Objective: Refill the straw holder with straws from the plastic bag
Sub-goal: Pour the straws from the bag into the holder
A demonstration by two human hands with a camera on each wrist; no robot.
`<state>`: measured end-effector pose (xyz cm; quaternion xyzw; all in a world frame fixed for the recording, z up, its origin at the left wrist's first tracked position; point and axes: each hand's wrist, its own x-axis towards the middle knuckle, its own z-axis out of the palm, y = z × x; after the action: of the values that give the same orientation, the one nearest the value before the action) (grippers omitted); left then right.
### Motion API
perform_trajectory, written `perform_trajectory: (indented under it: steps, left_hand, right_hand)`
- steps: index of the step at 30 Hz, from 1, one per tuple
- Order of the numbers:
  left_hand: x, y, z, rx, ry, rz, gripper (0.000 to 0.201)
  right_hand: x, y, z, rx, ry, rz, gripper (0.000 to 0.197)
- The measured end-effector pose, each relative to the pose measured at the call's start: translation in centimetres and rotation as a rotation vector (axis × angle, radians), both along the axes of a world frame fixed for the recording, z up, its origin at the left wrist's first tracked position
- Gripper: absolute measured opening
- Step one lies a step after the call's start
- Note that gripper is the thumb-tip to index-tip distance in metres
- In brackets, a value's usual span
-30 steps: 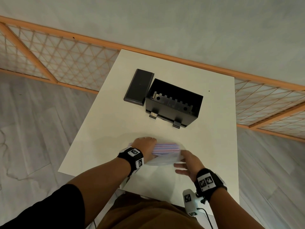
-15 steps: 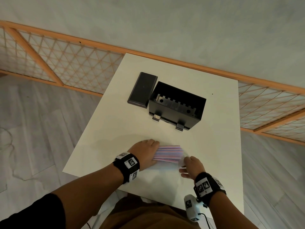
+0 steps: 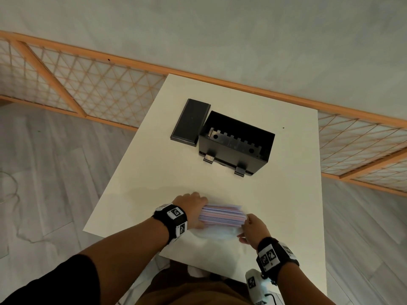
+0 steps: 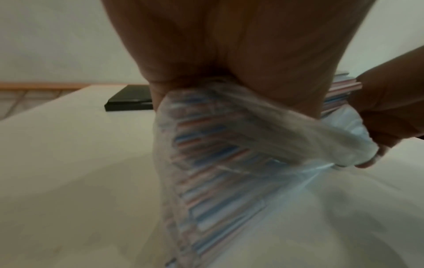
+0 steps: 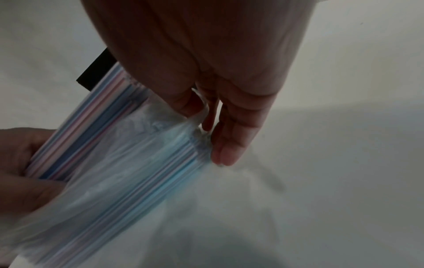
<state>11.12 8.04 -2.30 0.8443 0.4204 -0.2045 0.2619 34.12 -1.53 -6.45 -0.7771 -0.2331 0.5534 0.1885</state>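
A bundle of pink, blue and white straws (image 3: 222, 215) lies near the table's front edge, partly inside a clear plastic bag (image 3: 217, 232). My left hand (image 3: 193, 208) grips the left end of the bundle (image 4: 220, 163). My right hand (image 3: 251, 227) pinches the bag's film (image 5: 160, 145) at the bundle's right end, thumb against fingers (image 5: 229, 145). The open black straw holder (image 3: 236, 143) stands farther back on the table, with a notched metal strip inside and no straws showing in it.
The holder's flat black lid (image 3: 190, 122) lies just left of the holder. The white table (image 3: 154, 172) ends close to my body. An orange lattice railing (image 3: 88, 89) runs behind the table, with grey floor on both sides.
Both hands stayed on the bundle near the front edge. The right hand closed in on the bag's end and drew the film rightward and toward me, so more of the straws show bare.
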Motion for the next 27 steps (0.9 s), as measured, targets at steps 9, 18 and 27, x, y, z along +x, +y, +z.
perform_trajectory:
  steps: [9, 18, 27]
  left_hand:
    - [-0.8, 1.4, 2.1, -0.097, -0.094, 0.092, 0.035]
    - [-0.9, 9.4, 15.1, -0.145, -0.274, 0.202, 0.032]
    - [1.6, 14.3, 14.7, -0.736, -0.515, 0.540, 0.036]
  right_hand:
    - [0.1, 0.5, 2.1, 0.064, 0.147, -0.029, 0.025]
    - [-0.2, 5.8, 12.0, 0.309, 0.624, -0.242, 0.041]
    - [3.1, 11.0, 18.7, 0.706, 0.386, -0.066, 0.050]
